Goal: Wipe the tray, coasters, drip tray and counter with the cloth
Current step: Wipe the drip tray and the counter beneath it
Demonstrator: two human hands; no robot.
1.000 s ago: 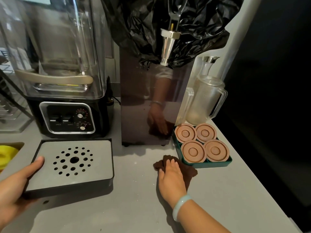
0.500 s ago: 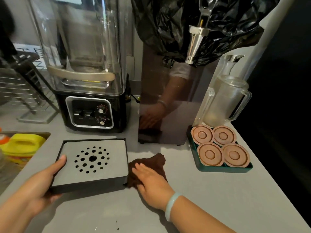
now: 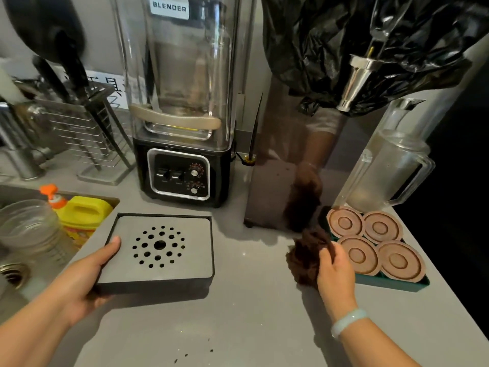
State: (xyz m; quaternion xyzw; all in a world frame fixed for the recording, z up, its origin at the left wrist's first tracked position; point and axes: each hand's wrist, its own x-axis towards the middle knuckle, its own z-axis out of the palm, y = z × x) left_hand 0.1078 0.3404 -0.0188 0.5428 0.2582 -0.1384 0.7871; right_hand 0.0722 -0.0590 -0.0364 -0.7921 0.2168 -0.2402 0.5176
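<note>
Cloth (image 3: 307,258): dark brown, fuzzy, bunched up, on grey worktop (image 3: 251,313), just left of green tray (image 3: 383,282) carrying four round brown coasters (image 3: 370,242). Right hand (image 3: 336,271) curled around cloth, gripping it. Left hand (image 3: 79,276) grips near-left corner of drip tray (image 3: 195,250), thumb on its grey perforated plate. Far side: blender (image 3: 182,102), label reads "BLENDER".

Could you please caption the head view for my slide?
Left hand holds drip tray; right hand grips brown cloth beside coasters.
</note>
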